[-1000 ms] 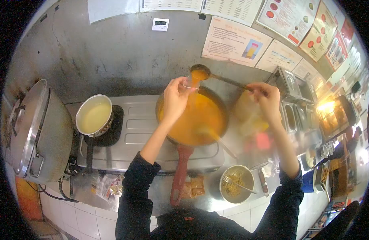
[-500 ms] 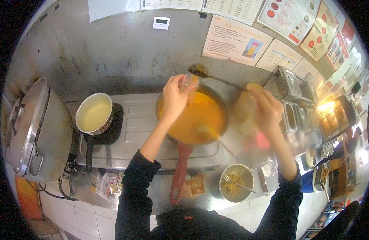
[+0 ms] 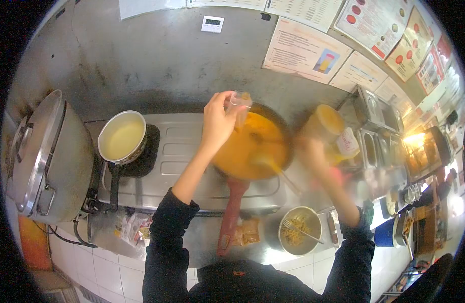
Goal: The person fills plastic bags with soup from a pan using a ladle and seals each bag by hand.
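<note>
My left hand (image 3: 218, 118) is closed around a small clear plastic cup (image 3: 241, 103), held above the far left part of a frying pan (image 3: 237, 188). Orange sauce (image 3: 232, 157) fills the pan. Blurred by motion, my right hand (image 3: 312, 151) is at the pan's right side, gripping a long dark ladle (image 3: 270, 137) whose bowl is down at the sauce. A spatula with a yellowish head (image 3: 265, 160) leans in the pan, its handle over the near right rim.
Left on the stove stands a saucepan (image 3: 122, 137) of pale liquid, beside a large lidded pot (image 3: 66, 161). At the front are a bowl (image 3: 317, 222) with noodle-like food and a fork, and packets (image 3: 250, 232). Right: a tub (image 3: 327, 121) and metal containers (image 3: 376, 108).
My right hand has come down and left, lowering the ladle from above the pan's far rim to the sauce. My left hand keeps the cup over the pan. The view has shifted slightly.
</note>
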The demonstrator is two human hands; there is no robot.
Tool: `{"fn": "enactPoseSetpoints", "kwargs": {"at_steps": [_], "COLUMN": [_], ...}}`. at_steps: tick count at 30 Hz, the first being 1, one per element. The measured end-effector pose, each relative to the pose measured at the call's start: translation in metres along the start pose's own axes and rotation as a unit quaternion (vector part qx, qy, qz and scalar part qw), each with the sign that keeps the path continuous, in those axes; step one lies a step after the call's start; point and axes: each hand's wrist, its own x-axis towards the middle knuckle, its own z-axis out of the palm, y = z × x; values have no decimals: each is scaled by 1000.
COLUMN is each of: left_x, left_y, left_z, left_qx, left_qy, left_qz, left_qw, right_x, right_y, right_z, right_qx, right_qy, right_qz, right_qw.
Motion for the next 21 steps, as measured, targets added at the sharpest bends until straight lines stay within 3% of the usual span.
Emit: {"fn": "enactPoseSetpoints", "kwargs": {"at_steps": [2,4,8,10,17,19,21], "left_x": [0,1,1,0,-3,-2,-2], "left_y": [0,-1,-3,-7,-5,-3,-1], "left_z": [-1,-2,-3,0,11,13,16], "left_qx": [-9,-2,11,18,29,24,18], "left_qy": [-3,-7,-20,-40,-48,-55,-55], "left_qz": [-4,0,2,-3,14,11,9], "left_qw": [1000,1000,1000,999,998,998,998], "right_x": [2,8,18,19,26,26,26], "right_y": [7,9,30,14,-1,-9,-16], "right_z": [3,-7,-19,-45,-90,-101,-109], "right_qx": [34,150,242,282,313,304,292], "right_qy": [21,-3,-6,-2,72,79,76], "right_qz": [4,105,95,178,151,79,81], "right_qw": [999,983,966,943,935,946,950]}}
